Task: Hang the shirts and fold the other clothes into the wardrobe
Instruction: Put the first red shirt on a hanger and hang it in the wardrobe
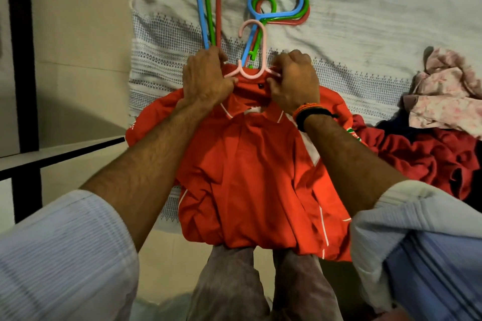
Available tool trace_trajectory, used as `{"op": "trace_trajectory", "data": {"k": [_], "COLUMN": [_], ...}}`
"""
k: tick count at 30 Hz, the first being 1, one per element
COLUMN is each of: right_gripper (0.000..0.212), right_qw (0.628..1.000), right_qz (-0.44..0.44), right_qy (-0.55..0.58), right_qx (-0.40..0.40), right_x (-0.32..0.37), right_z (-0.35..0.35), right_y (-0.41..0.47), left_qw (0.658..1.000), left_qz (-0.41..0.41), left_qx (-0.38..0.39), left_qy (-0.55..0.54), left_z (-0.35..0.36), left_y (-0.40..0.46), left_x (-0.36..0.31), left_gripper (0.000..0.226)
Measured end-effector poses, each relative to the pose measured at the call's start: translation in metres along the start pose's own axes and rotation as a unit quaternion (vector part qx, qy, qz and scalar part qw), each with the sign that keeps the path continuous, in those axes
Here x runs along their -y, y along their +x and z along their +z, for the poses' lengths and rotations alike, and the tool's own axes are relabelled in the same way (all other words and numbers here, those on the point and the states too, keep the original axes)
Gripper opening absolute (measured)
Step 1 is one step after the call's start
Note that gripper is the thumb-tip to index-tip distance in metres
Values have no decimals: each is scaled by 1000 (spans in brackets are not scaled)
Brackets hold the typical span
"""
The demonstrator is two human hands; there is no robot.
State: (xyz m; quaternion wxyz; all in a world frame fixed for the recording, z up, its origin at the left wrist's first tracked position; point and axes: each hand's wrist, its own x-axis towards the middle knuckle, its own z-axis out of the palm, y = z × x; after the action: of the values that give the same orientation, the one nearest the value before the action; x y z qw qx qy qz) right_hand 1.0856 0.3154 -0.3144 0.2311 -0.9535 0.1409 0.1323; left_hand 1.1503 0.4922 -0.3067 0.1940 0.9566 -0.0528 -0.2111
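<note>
In the middle of the frame an orange-red shirt (250, 164) lies spread on the bed (365, 41), its collar pointing toward the top of the picture and its lower hem hanging over the near edge of the bed above the person's legs. A pale pink hanger (254, 70) sits in the neck opening, its hook rising above the collar and its two arms running down under the fabric.

The left hand (206, 81), left of centre, is curled around the collar and the left arm of the pink hanger. The right hand (294, 83), just right of centre, grips the collar and the hanger's right arm in the same way; a dark and orange wristband (310, 112) circles that wrist. Both forearms reach up from rolled pale blue sleeves at the lower corners.

Above the hands, at the top centre, a bundle of blue, green and red hangers (266, 8) lies on the pale patterned bedsheet, the pink hook overlapping the lower ends of some of them.

At the right edge a heap of other clothes rests on the bed: a pink floral garment (448, 96) on top, a dark red garment (427, 159) below it, touching the shirt's right sleeve.

At the left a black metal frame (20, 60) stands against a beige wall.
</note>
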Motion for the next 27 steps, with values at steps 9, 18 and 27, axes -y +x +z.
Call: {"op": "trace_trajectory", "data": {"k": [9, 18, 27], "right_gripper": [24, 16, 18], "right_qw": [1000, 986, 969], "right_qz": [11, 14, -75], "right_qy": [-15, 164, 198], "right_qx": [0, -24, -127], "right_x": [-1, 9, 44], "right_z": [3, -47, -147], "right_y": [7, -38, -109], "left_qw": [996, 997, 982], "left_qz": [15, 24, 109], "left_qx": [67, 33, -103], "left_qy": [57, -61, -111], "left_z": [-1, -36, -128], "left_y": [8, -32, -123], "left_x": [-7, -10, -52], "left_gripper": [43, 33, 33]}}
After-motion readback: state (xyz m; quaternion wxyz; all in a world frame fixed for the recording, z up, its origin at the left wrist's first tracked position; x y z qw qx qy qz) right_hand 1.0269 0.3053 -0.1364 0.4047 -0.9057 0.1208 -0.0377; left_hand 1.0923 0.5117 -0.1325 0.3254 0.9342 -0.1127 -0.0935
